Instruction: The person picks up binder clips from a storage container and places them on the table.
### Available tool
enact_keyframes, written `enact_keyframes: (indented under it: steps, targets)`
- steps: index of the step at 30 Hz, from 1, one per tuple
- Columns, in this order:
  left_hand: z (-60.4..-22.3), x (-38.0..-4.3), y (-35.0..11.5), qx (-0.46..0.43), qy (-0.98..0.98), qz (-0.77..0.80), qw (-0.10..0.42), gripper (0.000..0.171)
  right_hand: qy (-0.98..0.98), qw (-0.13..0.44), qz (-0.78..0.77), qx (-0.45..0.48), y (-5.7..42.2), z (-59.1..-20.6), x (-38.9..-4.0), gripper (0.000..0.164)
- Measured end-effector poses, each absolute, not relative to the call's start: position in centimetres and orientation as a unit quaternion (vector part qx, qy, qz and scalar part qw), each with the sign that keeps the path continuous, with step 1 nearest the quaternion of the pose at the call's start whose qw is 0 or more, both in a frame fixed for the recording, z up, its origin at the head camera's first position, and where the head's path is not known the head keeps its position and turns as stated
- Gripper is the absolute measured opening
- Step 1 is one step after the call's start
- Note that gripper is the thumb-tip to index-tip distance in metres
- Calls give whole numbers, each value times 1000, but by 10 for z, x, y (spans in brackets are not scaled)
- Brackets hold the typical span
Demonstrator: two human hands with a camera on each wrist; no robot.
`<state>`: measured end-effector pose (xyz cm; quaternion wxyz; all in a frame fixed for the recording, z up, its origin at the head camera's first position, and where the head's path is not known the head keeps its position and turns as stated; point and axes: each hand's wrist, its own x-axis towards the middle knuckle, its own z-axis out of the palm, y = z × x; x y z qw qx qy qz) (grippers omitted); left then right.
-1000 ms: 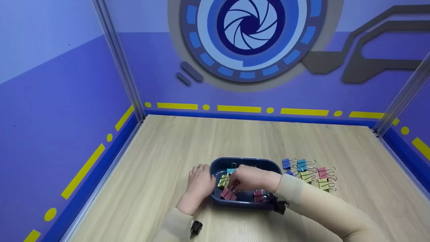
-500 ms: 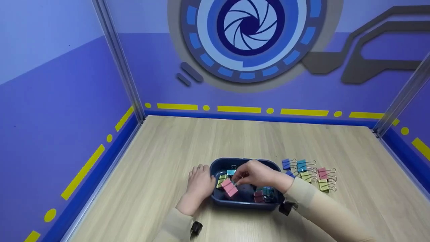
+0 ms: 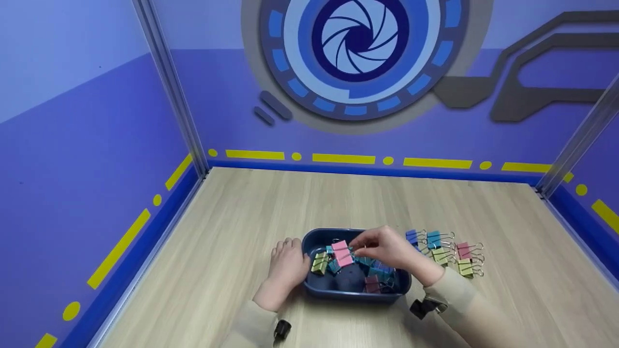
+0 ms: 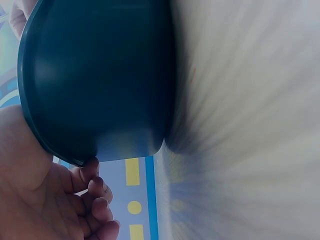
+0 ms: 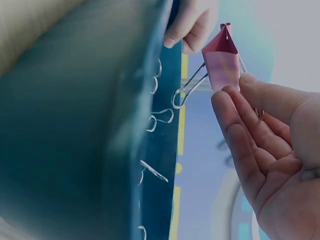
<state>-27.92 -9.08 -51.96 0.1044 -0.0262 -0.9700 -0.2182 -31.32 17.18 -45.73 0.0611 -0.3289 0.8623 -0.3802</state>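
Observation:
My right hand (image 3: 387,246) pinches a pink binder clip (image 3: 341,253) between thumb and fingers, above the dark blue plastic bin (image 3: 358,296). In the right wrist view the clip (image 5: 222,67) hangs at the fingertips, its wire handles spread to both sides. My left hand (image 3: 288,263) is at the bin's left side. Its thumb goes over the rim while the fingers curl by the outer wall, as the left wrist view shows. Inside the bin lie a yellow-green binder clip (image 3: 319,264), a dark red one (image 3: 372,284) and several teal and blue ones.
On the wooden table (image 3: 251,208), right of the bin, binder clips stand in rows: blue (image 3: 412,236), teal (image 3: 434,239), pink (image 3: 464,250) and yellow-green (image 3: 465,267) among them. My right forearm passes close in front of them. Printed wall panels (image 3: 208,106) enclose the table's back and sides.
My right hand has come up out of the bin with the pink binder clip and shifted right, and the clip has turned more upright. My left hand stays at the bin's side.

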Motion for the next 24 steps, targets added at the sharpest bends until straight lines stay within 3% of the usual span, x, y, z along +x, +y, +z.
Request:
enact_keyframes:
  steps: [10,24]
  targets:
    - [-519,-280,-90,-17,-972,-223,78,31,873,8,-397,-283,198,-453,-306,17]
    - [-518,-278,-91,-26,-971,-216,95,28,893,4,-411,-182,263,-440,-294,23]
